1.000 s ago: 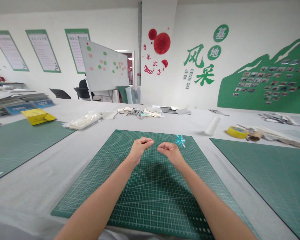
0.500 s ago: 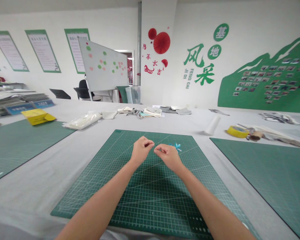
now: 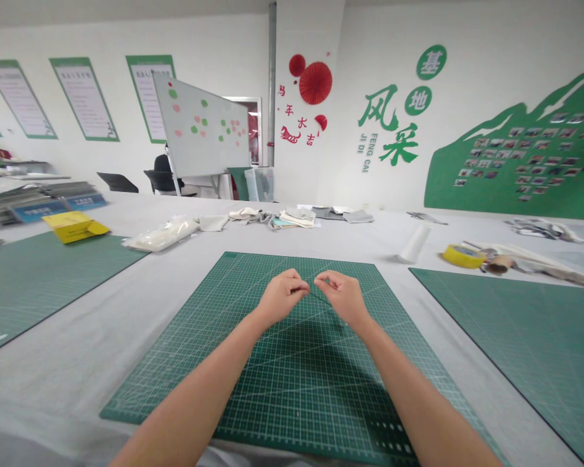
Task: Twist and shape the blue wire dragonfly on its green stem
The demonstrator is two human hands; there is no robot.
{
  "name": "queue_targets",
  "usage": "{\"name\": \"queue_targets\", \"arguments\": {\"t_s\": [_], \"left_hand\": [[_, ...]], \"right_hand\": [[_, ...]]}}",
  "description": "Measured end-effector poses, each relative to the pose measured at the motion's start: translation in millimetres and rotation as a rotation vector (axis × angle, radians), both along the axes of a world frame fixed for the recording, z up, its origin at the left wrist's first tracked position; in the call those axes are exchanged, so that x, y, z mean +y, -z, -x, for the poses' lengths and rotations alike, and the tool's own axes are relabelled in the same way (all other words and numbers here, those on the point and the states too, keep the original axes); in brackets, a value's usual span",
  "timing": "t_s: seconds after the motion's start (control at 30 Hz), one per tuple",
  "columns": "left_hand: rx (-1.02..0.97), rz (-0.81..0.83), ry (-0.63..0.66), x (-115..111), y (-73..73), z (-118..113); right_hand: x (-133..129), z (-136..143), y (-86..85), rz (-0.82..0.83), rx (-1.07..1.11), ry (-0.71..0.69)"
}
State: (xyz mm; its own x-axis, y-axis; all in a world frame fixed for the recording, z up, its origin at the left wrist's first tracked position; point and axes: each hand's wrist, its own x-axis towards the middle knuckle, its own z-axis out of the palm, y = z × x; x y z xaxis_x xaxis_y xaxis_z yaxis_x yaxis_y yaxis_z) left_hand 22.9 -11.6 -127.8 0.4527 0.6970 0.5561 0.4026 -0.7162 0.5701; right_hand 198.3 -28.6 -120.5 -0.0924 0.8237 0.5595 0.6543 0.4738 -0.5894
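My left hand is closed in a pinch above the green cutting mat. A thin dark strand runs from its fingertips toward the underside of my right hand. The right hand's thumb and forefinger are pressed together a short gap from the left fingertips, and what sits between them is too small to tell. Beneath the right palm a small blurred thing shows faintly. The blue and white piece seen earlier beside the right hand is not visible in its colours now.
More cutting mats lie left and right. Farther back are a yellow folded card, a clear plastic bag, fabric scraps, a white roll and yellow tape. Stacked boards stand far left.
Both hands have shifted slightly right, and the gap between their fingertips has widened. A dark strand now shows between them. The blue and white piece by the right hand has gone from sight.
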Motion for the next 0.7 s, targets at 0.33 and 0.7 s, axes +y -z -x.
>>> {"name": "queue_targets", "arguments": {"t_s": [0.33, 0.7], "left_hand": [[-0.014, 0.078, 0.123, 2, -3.3, 4], [-0.094, 0.281, 0.242, -1, -11.6, 7]], "right_hand": [[14, -14, 7.8, 0.181, 0.070, -0.092], [19, -27, 7.4, 0.404, 0.216, -0.250]]}}
